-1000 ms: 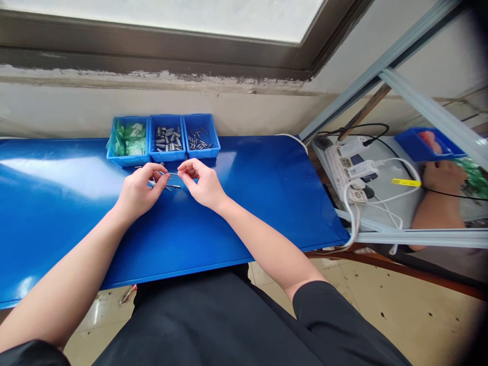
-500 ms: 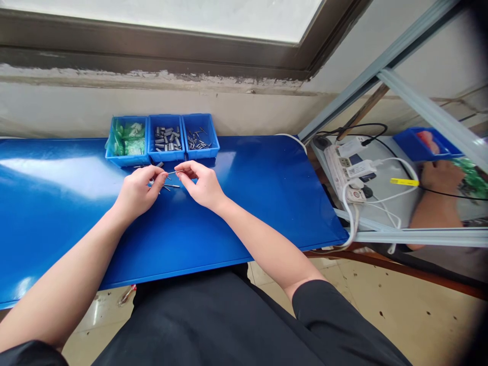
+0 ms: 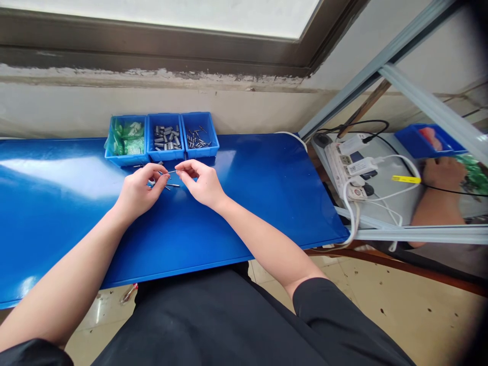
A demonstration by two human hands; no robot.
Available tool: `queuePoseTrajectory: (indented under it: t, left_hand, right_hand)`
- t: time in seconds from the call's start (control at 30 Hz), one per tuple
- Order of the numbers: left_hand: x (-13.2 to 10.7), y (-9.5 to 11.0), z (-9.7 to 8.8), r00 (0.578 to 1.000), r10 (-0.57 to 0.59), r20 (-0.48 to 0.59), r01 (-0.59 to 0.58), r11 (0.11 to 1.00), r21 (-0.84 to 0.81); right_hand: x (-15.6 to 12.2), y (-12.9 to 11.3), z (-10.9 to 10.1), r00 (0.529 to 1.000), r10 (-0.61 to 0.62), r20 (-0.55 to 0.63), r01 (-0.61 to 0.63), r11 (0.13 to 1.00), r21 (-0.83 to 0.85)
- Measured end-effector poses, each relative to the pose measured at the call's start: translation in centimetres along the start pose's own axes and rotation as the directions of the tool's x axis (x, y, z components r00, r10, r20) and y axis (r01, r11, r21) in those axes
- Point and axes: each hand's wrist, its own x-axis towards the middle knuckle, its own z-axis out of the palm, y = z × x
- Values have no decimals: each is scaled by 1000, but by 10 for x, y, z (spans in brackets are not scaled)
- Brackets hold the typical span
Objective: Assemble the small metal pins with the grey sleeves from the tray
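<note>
My left hand (image 3: 142,189) and my right hand (image 3: 201,183) are close together above the blue tabletop (image 3: 68,213). Their fingertips pinch a thin metal pin (image 3: 171,172) from either end. Several loose metal pins (image 3: 172,185) lie on the tabletop just under my fingers, partly hidden by my left hand. Behind my hands stand several blue bins in a row: one with green plastic bags (image 3: 125,142), one with grey metal pieces (image 3: 164,137), and one with small pins (image 3: 199,136).
At the right, a power strip (image 3: 341,165) with white chargers and tangled cables lies beyond the table's rounded corner, inside an aluminium frame (image 3: 419,235). Further right are another person's hand (image 3: 444,173) and a blue bin (image 3: 429,142). A wall and window sill run behind.
My hands stay in nearly the same place around the pin, with only small finger movements. The whole view has shifted very slightly.
</note>
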Motion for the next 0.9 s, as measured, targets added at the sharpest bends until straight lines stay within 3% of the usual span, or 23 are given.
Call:
queuePoseTrajectory:
  t: [0.3, 0.9]
  left_hand:
    - [2, -7, 1, 998, 58, 10, -59, 997, 42]
    - [1, 2, -2, 1000, -19, 14, 19, 999, 41]
  right_hand:
    - [-1, -1, -1, 1000, -8, 15, 8, 999, -34]
    - [-1, -2, -1, 1000, 13, 28, -12, 998, -57]
